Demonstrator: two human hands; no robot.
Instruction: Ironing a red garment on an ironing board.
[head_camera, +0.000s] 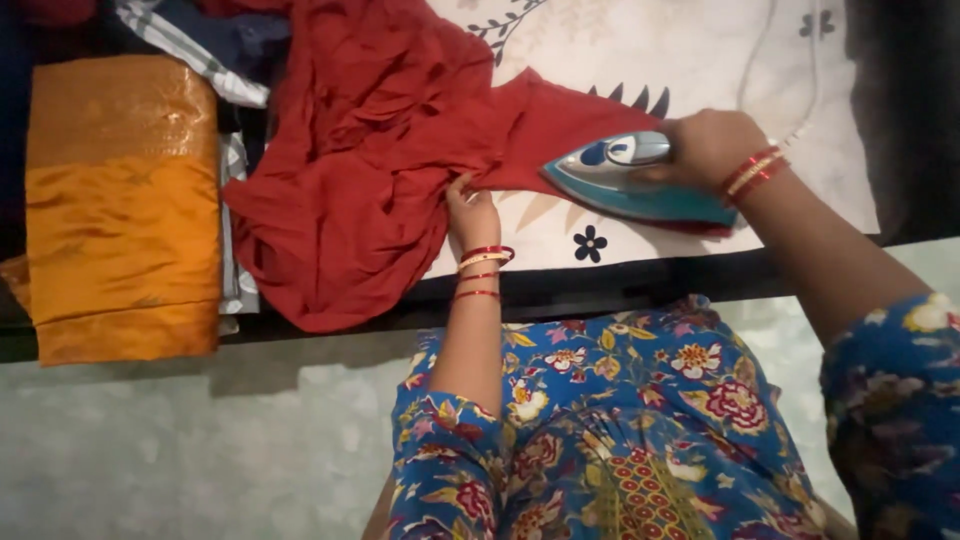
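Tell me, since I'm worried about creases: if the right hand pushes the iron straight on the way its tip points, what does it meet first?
Probably the bunched folds of the red garment near the left hand. The right hand has its grip on the iron, tip aimed leftward at them.

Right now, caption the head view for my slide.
Right hand presses a teal iron on red cloth; left hand pinches the cloth.

Layout as I am viewing it: a folded cloth (122, 205) is lying at the table's (560, 290) left end. Right of it, a crumpled garment (360, 170) is spreading across a printed sheet (690, 60). The iron (635, 180) is sitting on the garment's right part, under my right hand (712, 148). My left hand (470, 212) is resting on the garment's near edge, left of the iron.
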